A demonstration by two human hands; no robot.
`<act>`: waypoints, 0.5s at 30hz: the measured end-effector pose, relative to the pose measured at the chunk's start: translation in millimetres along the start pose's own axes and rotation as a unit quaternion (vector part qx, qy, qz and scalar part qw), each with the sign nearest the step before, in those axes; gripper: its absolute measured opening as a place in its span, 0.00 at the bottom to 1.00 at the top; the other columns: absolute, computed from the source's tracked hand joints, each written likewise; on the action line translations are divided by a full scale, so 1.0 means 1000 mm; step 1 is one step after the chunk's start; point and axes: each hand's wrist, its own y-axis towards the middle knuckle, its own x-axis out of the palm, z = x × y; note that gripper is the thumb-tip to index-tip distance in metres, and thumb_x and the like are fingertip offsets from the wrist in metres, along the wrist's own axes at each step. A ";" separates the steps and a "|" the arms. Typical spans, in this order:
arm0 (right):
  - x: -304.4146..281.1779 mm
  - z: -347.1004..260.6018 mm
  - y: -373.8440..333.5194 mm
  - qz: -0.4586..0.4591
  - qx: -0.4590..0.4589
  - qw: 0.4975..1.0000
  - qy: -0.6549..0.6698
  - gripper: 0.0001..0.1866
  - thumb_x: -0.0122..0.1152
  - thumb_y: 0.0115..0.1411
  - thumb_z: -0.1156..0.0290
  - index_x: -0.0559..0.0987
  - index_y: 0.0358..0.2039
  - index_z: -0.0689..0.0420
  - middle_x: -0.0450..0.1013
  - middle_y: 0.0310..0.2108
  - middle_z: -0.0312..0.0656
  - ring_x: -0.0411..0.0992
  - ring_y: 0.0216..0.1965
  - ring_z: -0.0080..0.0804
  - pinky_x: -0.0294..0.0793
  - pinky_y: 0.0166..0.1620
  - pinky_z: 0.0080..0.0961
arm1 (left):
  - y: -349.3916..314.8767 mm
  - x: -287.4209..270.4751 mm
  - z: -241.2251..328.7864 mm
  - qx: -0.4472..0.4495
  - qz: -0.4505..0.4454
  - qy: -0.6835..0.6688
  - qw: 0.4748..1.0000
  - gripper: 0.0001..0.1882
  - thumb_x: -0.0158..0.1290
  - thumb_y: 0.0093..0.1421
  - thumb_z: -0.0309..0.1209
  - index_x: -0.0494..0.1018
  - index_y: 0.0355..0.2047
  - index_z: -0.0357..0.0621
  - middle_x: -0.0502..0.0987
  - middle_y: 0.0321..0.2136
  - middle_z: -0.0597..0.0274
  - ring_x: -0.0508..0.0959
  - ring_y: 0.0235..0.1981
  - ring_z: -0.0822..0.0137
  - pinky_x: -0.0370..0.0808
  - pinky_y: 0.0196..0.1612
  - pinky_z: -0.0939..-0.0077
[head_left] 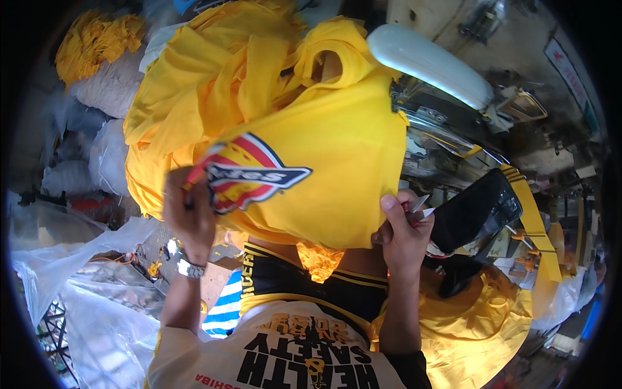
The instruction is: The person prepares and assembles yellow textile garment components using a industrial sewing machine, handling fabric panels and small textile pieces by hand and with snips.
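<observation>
A yellow shirt (pixel 337 162) with a red, navy and white printed emblem is stretched between my hands. My left hand (pixel 189 207), slightly blurred and with a metal-banded watch (pixel 191 268) at the wrist, is closed on the cloth beside the emblem. My right hand (pixel 405 236) pinches the shirt's lower right corner between thumb and fingers. Small snips (pixel 416 206) with red handles and pointed metal blades are tucked in that same hand. The shirt's far edge reaches the sewing machine (pixel 431 68), and its ribbed round opening lies at the top.
A large heap of yellow cloth (pixel 188 91) rises beyond the shirt at the left. More yellow cloth (pixel 466 330) hangs at the lower right. A black glossy panel (pixel 479 211) stands right of my right hand. Clear plastic sheeting (pixel 103 324) covers the lower left.
</observation>
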 end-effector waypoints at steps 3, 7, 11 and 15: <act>0.001 0.000 0.001 -0.009 -0.009 1.000 0.008 0.08 0.64 0.59 0.73 0.77 0.27 0.63 0.71 0.18 0.33 0.61 0.14 0.11 0.57 0.18 0.12 | 0.054 -0.004 0.001 0.152 0.077 0.032 0.985 0.09 0.56 0.55 0.18 0.76 0.38 0.38 0.79 0.31 0.58 0.77 0.30 0.66 0.72 0.33 0.76; -0.004 -0.001 0.004 -0.025 -0.016 1.000 0.003 0.06 0.64 0.60 0.73 0.78 0.29 0.63 0.71 0.19 0.31 0.61 0.16 0.10 0.57 0.20 0.11 | 0.131 -0.004 0.029 0.258 0.067 0.054 0.962 0.08 0.57 0.56 0.20 0.76 0.37 0.37 0.80 0.32 0.55 0.80 0.31 0.61 0.74 0.35 0.74; 0.007 -0.007 0.006 -0.007 -0.036 0.998 -0.044 0.06 0.63 0.61 0.74 0.79 0.30 0.63 0.71 0.19 0.30 0.61 0.17 0.08 0.57 0.20 0.10 | 0.202 0.036 0.022 0.373 0.066 0.005 0.926 0.11 0.60 0.55 0.27 0.78 0.40 0.41 0.81 0.34 0.56 0.80 0.33 0.59 0.75 0.36 0.73; 0.010 -0.006 0.011 0.010 -0.056 0.997 -0.058 0.04 0.64 0.59 0.75 0.78 0.33 0.61 0.71 0.21 0.29 0.61 0.18 0.08 0.57 0.21 0.09 | 0.178 0.078 0.030 0.382 -0.030 -0.005 0.924 0.18 0.63 0.53 0.33 0.76 0.44 0.44 0.78 0.42 0.55 0.78 0.43 0.56 0.73 0.47 0.67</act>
